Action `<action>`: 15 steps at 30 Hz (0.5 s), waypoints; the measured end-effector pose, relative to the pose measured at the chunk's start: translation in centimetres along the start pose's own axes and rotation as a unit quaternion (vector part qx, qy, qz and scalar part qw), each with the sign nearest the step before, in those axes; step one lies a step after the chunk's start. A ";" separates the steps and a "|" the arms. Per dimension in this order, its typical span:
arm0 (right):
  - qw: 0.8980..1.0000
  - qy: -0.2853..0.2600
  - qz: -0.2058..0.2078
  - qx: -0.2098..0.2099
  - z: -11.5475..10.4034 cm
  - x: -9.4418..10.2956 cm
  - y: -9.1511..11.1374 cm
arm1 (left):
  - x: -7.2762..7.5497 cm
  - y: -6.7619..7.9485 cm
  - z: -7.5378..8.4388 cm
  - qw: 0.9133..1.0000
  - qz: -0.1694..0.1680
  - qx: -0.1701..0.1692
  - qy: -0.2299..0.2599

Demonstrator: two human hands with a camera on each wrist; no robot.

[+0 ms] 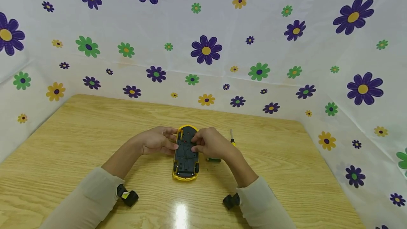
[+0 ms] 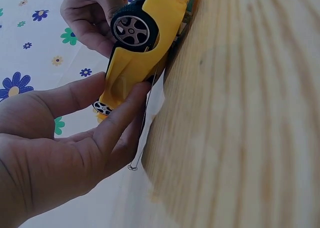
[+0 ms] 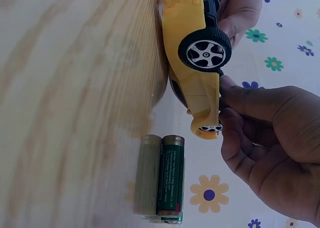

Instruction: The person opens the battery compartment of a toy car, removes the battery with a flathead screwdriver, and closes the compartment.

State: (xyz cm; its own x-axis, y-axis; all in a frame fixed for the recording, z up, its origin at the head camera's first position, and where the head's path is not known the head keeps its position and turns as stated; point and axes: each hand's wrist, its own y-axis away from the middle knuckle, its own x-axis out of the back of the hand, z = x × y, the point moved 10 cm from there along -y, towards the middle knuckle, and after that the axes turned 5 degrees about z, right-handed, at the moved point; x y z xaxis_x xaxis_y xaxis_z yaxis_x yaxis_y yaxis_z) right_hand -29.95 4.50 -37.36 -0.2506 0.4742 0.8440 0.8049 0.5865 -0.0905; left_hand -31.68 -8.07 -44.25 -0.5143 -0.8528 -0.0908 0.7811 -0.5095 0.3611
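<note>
A yellow toy car (image 1: 186, 156) lies upside down on the table, its black underside and wheels facing up. My left hand (image 1: 159, 141) holds it along the left side; in the left wrist view the thumb lies at the underside edge and fingers (image 2: 122, 115) press the yellow body. Over the underside, my right hand (image 1: 211, 143) reaches in from the right with curled fingers and thumb touching or almost touching it. Whether a small part sits between those fingertips is hidden. Beside the car, a green battery (image 3: 171, 178) lies on the table, with another partly visible behind it.
Right of the car lies a screwdriver (image 1: 232, 137) with a yellow and black handle, partly covered by the right hand. The wooden table (image 1: 111, 123) ends at a white flowered cloth (image 1: 178, 27) behind and at both sides. Black wrist cameras (image 1: 128, 196) sit below the sleeves.
</note>
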 end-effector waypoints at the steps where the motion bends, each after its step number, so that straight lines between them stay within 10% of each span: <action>1: 1.000 -0.002 0.000 -0.003 0.1 0.0 0.0 | 0.0 0.0 0.0 1.000 -0.002 -0.001 0.000; 15: 1.000 -0.026 0.006 -0.005 0.2 0.2 0.1 | -0.1 0.0 0.0 1.000 -0.005 -0.004 -0.002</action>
State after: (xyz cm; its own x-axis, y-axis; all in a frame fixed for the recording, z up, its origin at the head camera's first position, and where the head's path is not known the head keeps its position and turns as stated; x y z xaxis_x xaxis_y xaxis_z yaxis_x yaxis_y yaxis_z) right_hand -30.07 4.82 -37.28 -0.2682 0.5142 0.8147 0.8136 0.5737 -0.0943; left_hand -31.62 -7.97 -44.20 -0.5235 -0.8473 -0.0899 0.7788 -0.5186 0.3530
